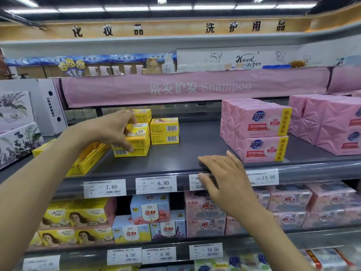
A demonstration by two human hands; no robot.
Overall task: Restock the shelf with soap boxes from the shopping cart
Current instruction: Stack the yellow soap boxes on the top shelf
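Yellow soap box (137,136) in the grip of the left hand (114,132) – fingers curled over its top, thumb down at its front edge – sits on another yellow box (130,152) with a barcode, on the dark grey shelf (175,159); whether the 2 boxes touch cannot be told. Just beside them at 3 o'clock stands a stack of 2 yellow boxes (164,132), barcodes facing out, and at 12 o'clock, behind the hand, 1 more yellow box (144,114). At 8 o'clock from the held box a row of yellow cartons (88,160) lies along the shelf under the left forearm. The right hand (224,178) rests on the shelf's front edge with straight, spread fingers holding nothing, partly covering a white price label on the rail. Other labels on that rail read 7.80 (104,187), 6.90 (156,184) and 13.90 (264,177). At 3 o'clock from the yellow stacks, well apart, pink wrapped packs (260,130) stand 2 high, with more pink packs further right. Overhead at 12 o'clock hangs a pink banner (195,88) reading Shampoo – below the rail, at 6 o'clock, the next shelf holds yellow, blue and pink soap cartons
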